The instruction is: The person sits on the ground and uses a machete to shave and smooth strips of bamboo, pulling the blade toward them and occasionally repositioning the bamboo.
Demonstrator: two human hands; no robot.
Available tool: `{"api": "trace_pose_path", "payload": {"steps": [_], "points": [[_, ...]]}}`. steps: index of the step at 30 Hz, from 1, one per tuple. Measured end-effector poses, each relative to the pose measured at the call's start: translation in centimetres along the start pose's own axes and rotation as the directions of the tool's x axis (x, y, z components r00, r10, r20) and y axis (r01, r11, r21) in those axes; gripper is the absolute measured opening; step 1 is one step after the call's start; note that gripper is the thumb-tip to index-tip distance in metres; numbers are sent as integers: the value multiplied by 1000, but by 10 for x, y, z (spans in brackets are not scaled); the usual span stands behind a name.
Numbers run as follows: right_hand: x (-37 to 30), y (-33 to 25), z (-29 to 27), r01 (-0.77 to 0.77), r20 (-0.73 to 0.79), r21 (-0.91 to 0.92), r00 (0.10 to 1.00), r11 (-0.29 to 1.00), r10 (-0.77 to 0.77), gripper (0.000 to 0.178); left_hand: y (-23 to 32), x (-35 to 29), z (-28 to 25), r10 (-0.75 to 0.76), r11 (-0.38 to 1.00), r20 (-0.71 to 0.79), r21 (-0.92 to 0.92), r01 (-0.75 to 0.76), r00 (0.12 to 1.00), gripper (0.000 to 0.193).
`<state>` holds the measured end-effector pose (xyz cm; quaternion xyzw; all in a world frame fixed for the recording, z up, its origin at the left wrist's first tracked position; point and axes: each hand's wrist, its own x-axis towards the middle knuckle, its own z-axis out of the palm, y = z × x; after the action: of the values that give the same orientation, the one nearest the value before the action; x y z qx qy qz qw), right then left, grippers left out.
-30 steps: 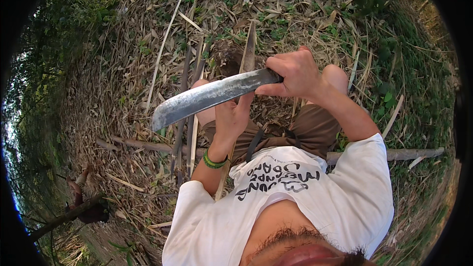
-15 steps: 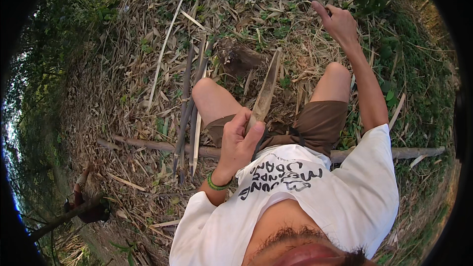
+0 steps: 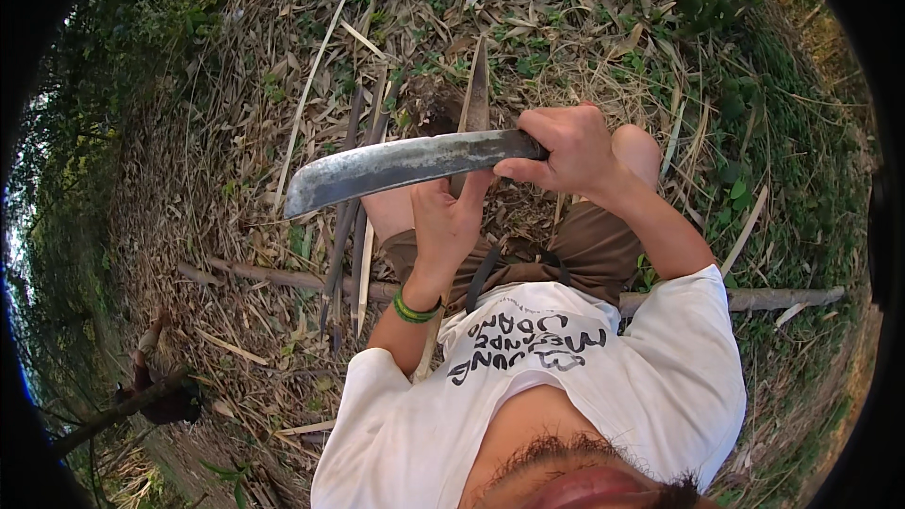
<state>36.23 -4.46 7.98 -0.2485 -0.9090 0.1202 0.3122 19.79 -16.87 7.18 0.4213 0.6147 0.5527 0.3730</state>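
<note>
My right hand [image 3: 573, 153] is closed round the handle of a machete [image 3: 401, 170], just over my lap. The long, dark, worn blade points left, its broad rounded tip beyond my left knee. My left hand [image 3: 445, 226] grips a split piece of bamboo [image 3: 479, 99], which tapers to a point away from me. The blade passes over the bamboo and hides part of it and some of my left fingers. Whether the edge touches the bamboo, I cannot tell.
A stump [image 3: 426, 102] stands just beyond my knees. Dark split strips [image 3: 341, 245] lie by my left leg, with a long pale strip [image 3: 316, 75] farther left. A pole [image 3: 778, 299] runs crosswise at my hips. Another person [image 3: 160, 391] is at the lower left.
My right hand has swung the machete in from the far right, bringing the blade across the bamboo. The bamboo has shifted left and stands more upright in my left hand.
</note>
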Motion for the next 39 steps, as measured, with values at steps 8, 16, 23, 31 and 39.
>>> {"api": "trace_pose_path", "payload": {"steps": [8,16,23,31,39], "points": [[11,40,3,100,-109,-119,988,988,-113,69,5,-8,-1,75,997,14,21,-75,997,20],[32,110,-5,-237,-160,-275,967,932,199,75,8,-44,-32,-348,894,220,-216,394,911,25],[11,101,-20,-452,-167,38,877,891,452,75,-11,-32,-35,-273,927,206,-204,314,940,32],[1,-3,10,-17,46,31,999,999,16,64,-12,-4,-20,-242,947,278,-140,289,929,40],[14,61,11,28,-47,-119,998,992,-34,69,-14,-18,-21,-244,930,329,-189,317,912,43]]}}
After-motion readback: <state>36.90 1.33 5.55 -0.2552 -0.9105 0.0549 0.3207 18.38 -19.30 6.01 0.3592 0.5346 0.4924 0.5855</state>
